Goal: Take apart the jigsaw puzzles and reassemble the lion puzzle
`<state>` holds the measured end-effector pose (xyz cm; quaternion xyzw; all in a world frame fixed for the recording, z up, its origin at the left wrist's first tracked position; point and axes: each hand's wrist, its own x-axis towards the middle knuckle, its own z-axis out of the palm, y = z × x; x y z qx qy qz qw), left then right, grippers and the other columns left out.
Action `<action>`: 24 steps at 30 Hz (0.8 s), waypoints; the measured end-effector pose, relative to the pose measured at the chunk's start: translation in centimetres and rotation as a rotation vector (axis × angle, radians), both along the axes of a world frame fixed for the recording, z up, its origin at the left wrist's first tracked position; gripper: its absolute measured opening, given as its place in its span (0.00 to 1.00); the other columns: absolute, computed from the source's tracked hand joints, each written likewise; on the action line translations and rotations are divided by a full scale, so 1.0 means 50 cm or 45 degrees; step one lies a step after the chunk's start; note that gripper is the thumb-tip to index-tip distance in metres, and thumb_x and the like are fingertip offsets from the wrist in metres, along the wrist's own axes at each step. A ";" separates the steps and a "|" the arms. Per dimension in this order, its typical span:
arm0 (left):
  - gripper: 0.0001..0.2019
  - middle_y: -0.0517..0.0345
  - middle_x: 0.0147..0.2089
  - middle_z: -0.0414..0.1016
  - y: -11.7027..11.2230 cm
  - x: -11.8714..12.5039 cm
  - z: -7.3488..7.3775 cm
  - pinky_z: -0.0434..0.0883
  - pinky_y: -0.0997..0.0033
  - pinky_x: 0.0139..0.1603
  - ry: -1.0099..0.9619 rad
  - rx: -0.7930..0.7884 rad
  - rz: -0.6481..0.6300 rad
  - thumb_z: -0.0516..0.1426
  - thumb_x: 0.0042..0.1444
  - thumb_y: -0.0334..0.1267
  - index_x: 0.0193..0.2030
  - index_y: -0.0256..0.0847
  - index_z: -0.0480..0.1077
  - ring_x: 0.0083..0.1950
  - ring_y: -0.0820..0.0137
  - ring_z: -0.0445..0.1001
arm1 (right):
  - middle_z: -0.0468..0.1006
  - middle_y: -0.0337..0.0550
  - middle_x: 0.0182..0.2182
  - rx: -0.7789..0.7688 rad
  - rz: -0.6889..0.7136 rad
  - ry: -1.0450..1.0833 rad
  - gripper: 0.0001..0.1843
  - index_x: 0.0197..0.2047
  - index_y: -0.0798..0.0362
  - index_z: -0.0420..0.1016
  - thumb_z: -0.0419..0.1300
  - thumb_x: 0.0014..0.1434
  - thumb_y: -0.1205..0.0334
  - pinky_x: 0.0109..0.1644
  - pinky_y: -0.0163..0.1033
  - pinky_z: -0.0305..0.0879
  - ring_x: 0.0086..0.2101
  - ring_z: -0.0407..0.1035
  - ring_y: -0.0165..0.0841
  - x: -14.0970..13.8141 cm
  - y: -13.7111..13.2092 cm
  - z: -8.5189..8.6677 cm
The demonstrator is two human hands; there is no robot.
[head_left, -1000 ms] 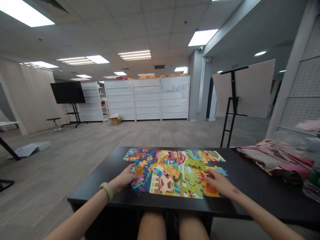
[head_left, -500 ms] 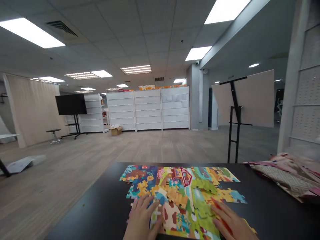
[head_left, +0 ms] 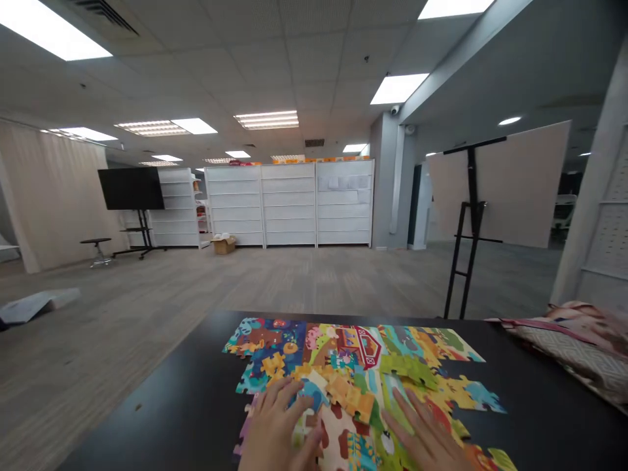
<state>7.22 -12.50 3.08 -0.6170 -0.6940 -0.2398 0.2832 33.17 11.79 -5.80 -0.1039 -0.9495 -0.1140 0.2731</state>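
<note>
Cardboard jigsaw pieces (head_left: 353, 392) under left hand (head_left: 277, 428) and right hand (head_left: 424, 438) — grips spread flat.

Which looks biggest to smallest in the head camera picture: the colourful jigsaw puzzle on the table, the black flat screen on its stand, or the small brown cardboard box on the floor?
1. The colourful jigsaw puzzle looks largest, but it is closest to the camera, so it may not really be the biggest.
2. The black flat screen.
3. The brown cardboard box.

White shelving units (head_left: 288, 204) line the far end under recessed ceiling lights (head_left: 267, 120), a cardboard box (head_left: 224, 246) at their foot. A black screen (head_left: 130, 188) stands left, a beige board (head_left: 515, 186) on a black easel (head_left: 471, 222) right, over what looks like grey carpet (head_left: 206, 281).
</note>
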 end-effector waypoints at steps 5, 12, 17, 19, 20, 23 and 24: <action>0.15 0.55 0.57 0.77 -0.024 0.004 -0.003 0.76 0.56 0.51 0.022 -0.097 -0.088 0.62 0.59 0.49 0.52 0.52 0.75 0.56 0.55 0.75 | 0.69 0.38 0.64 0.175 0.101 -0.045 0.43 0.74 0.35 0.46 0.55 0.60 0.67 0.55 0.49 0.69 0.57 0.70 0.47 -0.068 -0.105 0.078; 0.38 0.53 0.68 0.66 -0.049 0.011 -0.082 0.71 0.41 0.56 0.156 -0.444 -0.068 0.68 0.54 0.42 0.70 0.62 0.58 0.62 0.41 0.69 | 0.78 0.39 0.56 0.301 0.109 0.055 0.36 0.68 0.40 0.61 0.59 0.57 0.64 0.52 0.46 0.68 0.51 0.75 0.44 -0.019 -0.172 0.113; 0.46 0.47 0.70 0.62 -0.077 0.094 -0.056 0.64 0.30 0.59 -0.055 -0.537 -0.020 0.75 0.41 0.52 0.67 0.57 0.63 0.63 0.34 0.65 | 0.82 0.41 0.50 0.315 0.065 0.122 0.29 0.57 0.44 0.71 0.61 0.51 0.64 0.51 0.46 0.65 0.47 0.74 0.44 0.016 -0.246 0.127; 0.39 0.51 0.67 0.67 -0.091 0.121 -0.041 0.65 0.36 0.60 -0.092 -0.500 0.002 0.74 0.46 0.48 0.64 0.56 0.66 0.61 0.41 0.68 | 0.82 0.40 0.48 0.266 0.086 0.123 0.31 0.56 0.44 0.72 0.59 0.47 0.70 0.52 0.46 0.63 0.47 0.74 0.42 0.025 -0.260 0.130; 0.35 0.53 0.65 0.70 -0.098 0.130 -0.036 0.65 0.39 0.61 -0.108 -0.480 0.004 0.73 0.48 0.46 0.62 0.56 0.67 0.60 0.44 0.69 | 0.81 0.40 0.48 0.237 0.095 0.120 0.32 0.55 0.43 0.72 0.57 0.46 0.73 0.52 0.45 0.63 0.46 0.73 0.42 0.029 -0.262 0.131; 0.26 0.56 0.61 0.72 -0.107 0.137 -0.023 0.67 0.47 0.57 -0.170 -0.423 -0.018 0.70 0.53 0.49 0.57 0.55 0.70 0.56 0.51 0.70 | 0.81 0.38 0.48 0.117 0.111 0.114 0.35 0.53 0.41 0.72 0.54 0.43 0.78 0.50 0.43 0.62 0.45 0.73 0.40 0.035 -0.260 0.139; 0.24 0.57 0.59 0.73 -0.107 0.134 -0.017 0.67 0.50 0.56 -0.187 -0.422 -0.046 0.69 0.53 0.51 0.55 0.55 0.71 0.55 0.52 0.70 | 0.81 0.37 0.47 0.058 0.116 0.091 0.35 0.52 0.40 0.73 0.54 0.43 0.79 0.50 0.43 0.62 0.45 0.73 0.40 0.035 -0.257 0.145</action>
